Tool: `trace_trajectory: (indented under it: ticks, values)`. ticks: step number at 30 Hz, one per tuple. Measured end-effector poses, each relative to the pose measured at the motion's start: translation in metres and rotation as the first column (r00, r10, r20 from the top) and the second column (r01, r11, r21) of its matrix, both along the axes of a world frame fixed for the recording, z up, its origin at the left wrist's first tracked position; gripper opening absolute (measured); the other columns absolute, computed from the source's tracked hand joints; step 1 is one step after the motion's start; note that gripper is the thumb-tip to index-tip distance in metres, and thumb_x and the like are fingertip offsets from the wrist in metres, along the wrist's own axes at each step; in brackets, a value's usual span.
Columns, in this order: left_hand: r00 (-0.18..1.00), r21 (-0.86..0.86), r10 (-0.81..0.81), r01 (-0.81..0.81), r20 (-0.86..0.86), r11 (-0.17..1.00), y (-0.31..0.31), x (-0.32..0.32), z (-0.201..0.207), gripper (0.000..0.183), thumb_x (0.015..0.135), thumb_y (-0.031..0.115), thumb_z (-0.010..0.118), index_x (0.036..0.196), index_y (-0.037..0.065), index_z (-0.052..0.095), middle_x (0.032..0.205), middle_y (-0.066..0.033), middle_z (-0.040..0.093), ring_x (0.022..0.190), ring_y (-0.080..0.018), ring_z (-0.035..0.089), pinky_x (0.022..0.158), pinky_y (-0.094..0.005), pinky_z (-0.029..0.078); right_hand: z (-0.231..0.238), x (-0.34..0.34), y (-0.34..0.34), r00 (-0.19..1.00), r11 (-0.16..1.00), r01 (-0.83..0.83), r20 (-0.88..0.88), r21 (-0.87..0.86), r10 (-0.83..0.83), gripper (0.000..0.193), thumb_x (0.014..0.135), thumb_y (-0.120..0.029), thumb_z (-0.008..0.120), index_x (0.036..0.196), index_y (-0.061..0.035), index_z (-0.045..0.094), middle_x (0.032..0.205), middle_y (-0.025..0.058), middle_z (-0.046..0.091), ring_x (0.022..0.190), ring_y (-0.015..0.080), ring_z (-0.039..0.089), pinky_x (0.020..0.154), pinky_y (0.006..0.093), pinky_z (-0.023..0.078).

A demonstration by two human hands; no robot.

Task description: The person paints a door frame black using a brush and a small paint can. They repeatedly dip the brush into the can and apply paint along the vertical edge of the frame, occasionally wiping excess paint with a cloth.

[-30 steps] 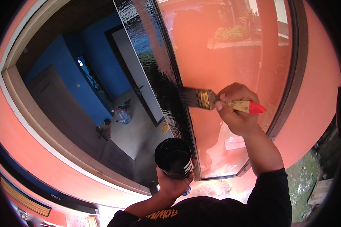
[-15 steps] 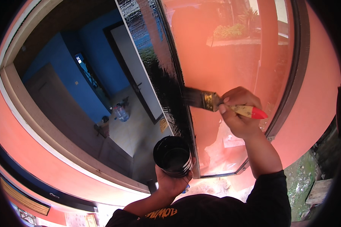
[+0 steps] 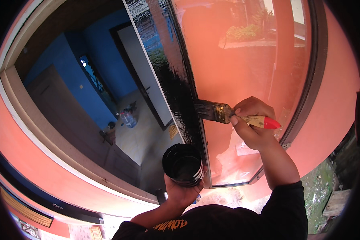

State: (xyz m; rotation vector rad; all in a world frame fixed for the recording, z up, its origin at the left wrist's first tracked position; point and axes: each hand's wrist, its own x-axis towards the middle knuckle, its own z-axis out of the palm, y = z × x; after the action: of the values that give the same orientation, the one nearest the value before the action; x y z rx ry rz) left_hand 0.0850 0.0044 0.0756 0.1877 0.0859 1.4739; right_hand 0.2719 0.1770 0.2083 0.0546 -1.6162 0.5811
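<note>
Wooden-handled and red-tipped, a flat paintbrush (image 3: 221, 113) is pinched in the fingers of the right hand (image 3: 255, 120), its dark bristles (image 3: 205, 109) at the right edge of a glossy black door stile (image 3: 180, 92). Before that stile's lower end, the left hand (image 3: 183, 195) cups an open, round black container (image 3: 183, 165) from below. Right of the stile is a reflective glass pane (image 3: 240, 68); left, a blue wall (image 3: 104, 52).

One paintbrush (image 3: 221, 113), one black tub (image 3: 172, 156), one glass pane (image 3: 236, 74)

The brush handle (image 3: 255, 121) is tan, red-tipped — the pot (image 3: 183, 152) black, white-striped.
</note>
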Motion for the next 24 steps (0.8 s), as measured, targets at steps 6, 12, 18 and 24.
trace_trajectory:
  ticks: [6, 12, 18, 24]
  values:
    - [1.000, -0.005, -0.004, 0.004, 0.017, 1.000, 0.000, 0.000, 0.001, 0.070, 0.090, 0.063, 0.054, 0.141, 0.015, 0.053, 0.141, -0.0118, 0.056, 0.131, -0.0343, 0.050, 0.087, -0.0466, 0.056, 0.027, -0.007, 0.009, 1.000, 1.000, 0.026, 0.009, -0.002, -0.026, 0.012, 0.084, 0.003, 0.072, 0.086, -0.0017, 0.061, 0.079, 0.0044, 0.062, 0.068, 0.0072, 0.057, 0.060, 0.0237, 0.045]
    - [1.000, 0.005, 0.025, -0.024, -0.010, 1.000, -0.003, 0.001, 0.001, 0.070, 0.090, 0.063, 0.052, 0.141, 0.014, 0.053, 0.140, -0.0127, 0.056, 0.130, -0.0347, 0.051, 0.086, -0.0470, 0.057, 0.077, -0.026, 0.021, 0.985, 0.984, 0.163, -0.074, 0.076, -0.157, 0.012, 0.087, -0.005, 0.074, 0.090, -0.0007, 0.063, 0.080, 0.0024, 0.064, 0.070, 0.0053, 0.058, 0.062, 0.0216, 0.046]
    - [0.999, -0.001, 0.035, -0.035, -0.026, 0.999, -0.005, 0.001, -0.002, 0.070, 0.090, 0.064, 0.052, 0.141, 0.015, 0.053, 0.140, -0.0115, 0.056, 0.130, -0.0345, 0.051, 0.086, -0.0469, 0.057, 0.093, -0.035, 0.016, 0.934, 0.946, 0.225, -0.329, 0.234, -0.140, 0.013, 0.086, -0.003, 0.075, 0.093, 0.0003, 0.064, 0.087, 0.0059, 0.067, 0.073, 0.0100, 0.063, 0.064, 0.0247, 0.050]
    - [1.000, 0.000, 0.018, -0.018, -0.022, 1.000, -0.003, 0.001, -0.004, 0.072, 0.089, 0.064, 0.053, 0.142, 0.015, 0.052, 0.142, -0.0106, 0.055, 0.132, -0.0335, 0.050, 0.086, -0.0465, 0.057, 0.056, -0.033, 0.012, 0.957, 0.902, 0.265, -0.211, 0.340, -0.201, 0.014, 0.080, 0.002, 0.075, 0.088, -0.0018, 0.065, 0.084, 0.0099, 0.066, 0.072, 0.0176, 0.067, 0.064, 0.0294, 0.052]
